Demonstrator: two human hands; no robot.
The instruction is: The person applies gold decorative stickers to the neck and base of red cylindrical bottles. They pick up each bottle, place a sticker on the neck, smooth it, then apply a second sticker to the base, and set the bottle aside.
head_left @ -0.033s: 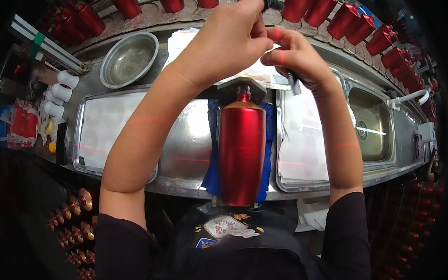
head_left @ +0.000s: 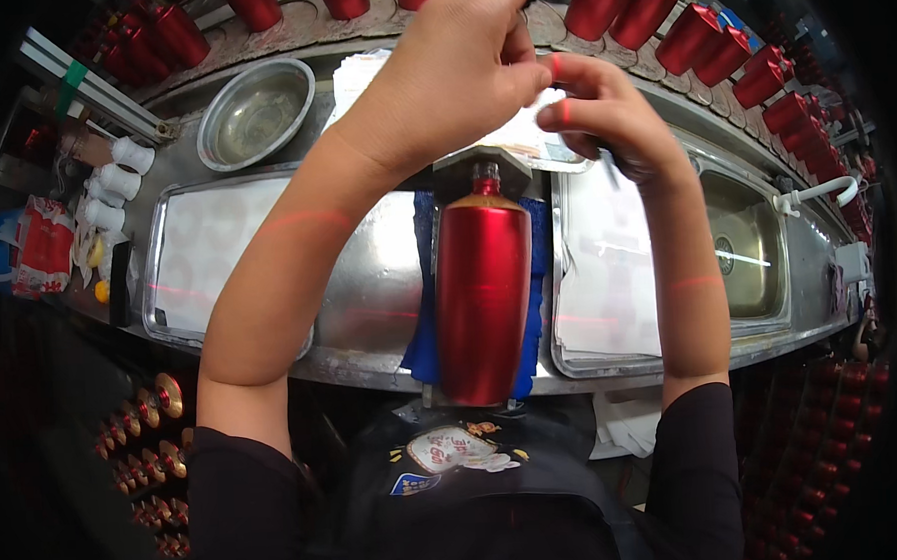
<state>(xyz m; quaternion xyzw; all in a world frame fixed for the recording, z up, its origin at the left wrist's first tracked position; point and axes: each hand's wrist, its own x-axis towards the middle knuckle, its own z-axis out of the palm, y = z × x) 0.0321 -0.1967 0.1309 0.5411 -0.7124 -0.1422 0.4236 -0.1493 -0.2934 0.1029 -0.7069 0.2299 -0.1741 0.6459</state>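
Plainly, the glossy, tapered red bottle (head_left: 482, 299) lay on blue cloth (head_left: 423, 346) on the metal desk (head_left: 369, 283). The left hand (head_left: 459, 69) and right hand (head_left: 625, 122) had curled grips; how far open, and holding what, I couldn't tell. The left forearm (head_left: 287, 242) partly blocked a paper-lined tray (head_left: 154, 255).

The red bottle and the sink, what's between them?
The head view shows blue cloth, then a metal tray bearing white sheets, between bottle and sink; the right forearm crosses over the tray.

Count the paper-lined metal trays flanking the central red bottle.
2: left tray, left of the red bottle; right tray, between bottle and sink. Others may be hidden.
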